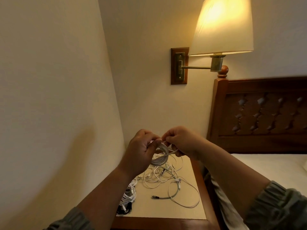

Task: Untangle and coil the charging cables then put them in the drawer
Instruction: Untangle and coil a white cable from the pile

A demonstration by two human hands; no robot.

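Step in hand: coiling one cable, with the sorting part done. Drawer not in view.

Bench [157, 210]: at its 9 o'clock edge lie finished white bundles [130, 191]. From centre to 3 o'clock sits a loose tangle [166, 178] of thin white cables, plugs showing, not yet separated.

Above the tangle, toward 12 o'clock, both forearms converge, raised clear of the bench.

Left hand [141, 151]: grip curled round the white coil [160, 157], thumb over the top, loops hanging toward 6 o'clock.

Right hand [182, 143]: grip pinching the cable's free tail at 3 o'clock of the coil, knuckles up, close against the left thumb.

Judgement: coil looks nearly complete. The next move calls for wrapping or tucking the tail so the loops hold, left grip kept closed, then setting the coil with the bundles. Risk: loops spring open.

Far: lit wall lamp [222, 27] at 1 o'clock, headboard [265, 113] at 3.
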